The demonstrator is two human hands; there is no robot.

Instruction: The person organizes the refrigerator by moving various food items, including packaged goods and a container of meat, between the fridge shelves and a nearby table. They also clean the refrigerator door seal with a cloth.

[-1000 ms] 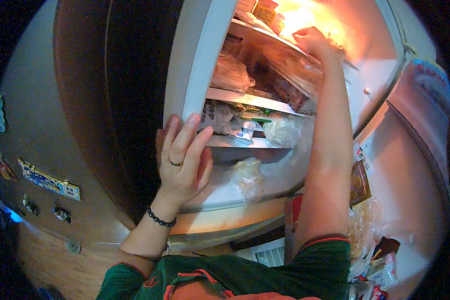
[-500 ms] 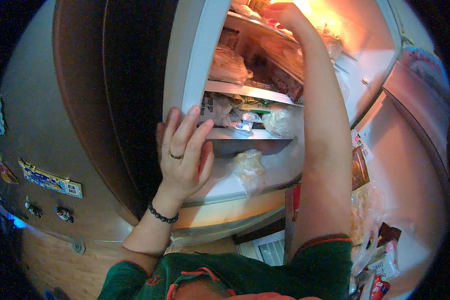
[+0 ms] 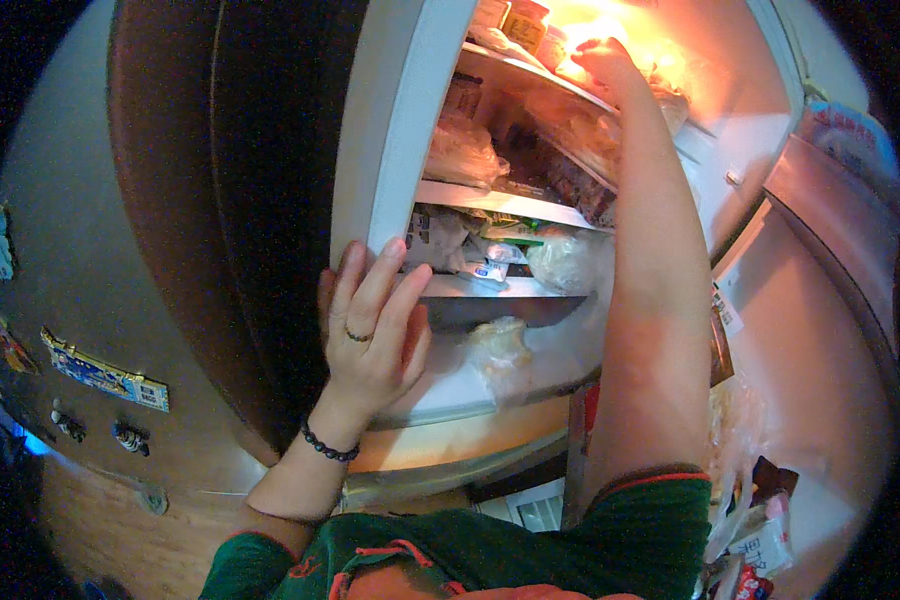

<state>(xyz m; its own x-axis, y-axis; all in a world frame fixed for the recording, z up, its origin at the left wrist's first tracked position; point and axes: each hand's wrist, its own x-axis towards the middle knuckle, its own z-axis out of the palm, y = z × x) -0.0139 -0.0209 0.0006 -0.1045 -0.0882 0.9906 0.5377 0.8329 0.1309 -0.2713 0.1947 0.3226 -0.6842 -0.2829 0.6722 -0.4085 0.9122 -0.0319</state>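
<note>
Kitchen setting, head view: an open refrigerator (image 3: pixel 400 130) fills the centre of the frame, its interior lit warm orange from above, with a dark brown panel to its left and a grey surface carrying several magnets (image 3: pixel 105 368) further left. Wooden flooring shows at the lower left corner. Left hand (image 3: pixel 370 325) is pressed flat against the white front edge of the refrigerator cabinet, fingers spread apart and extended upward, holding nothing; a ring sits on one finger and a dark beaded bracelet (image 3: pixel 327 447) circles the wrist. Right hand (image 3: pixel 610 62) is raised high, arm fully extended, reaching onto the upper shelf (image 3: pixel 530 75) beside jars (image 3: pixel 525 20) and wrapped items; glare from the interior light prevents any finding on whether its fingers are closed on anything, so its grip cannot be told. Middle shelf (image 3: pixel 500 200) carries bagged food, including a pale plastic bag (image 3: pixel 565 258) at its right end and small packets just left of it. A lower compartment holds another wrapped bundle (image 3: pixel 500 350). Person wears a green top with red trim. At the lower right, near the open door (image 3: pixel 830 300), assorted packages are crowded together.
</note>
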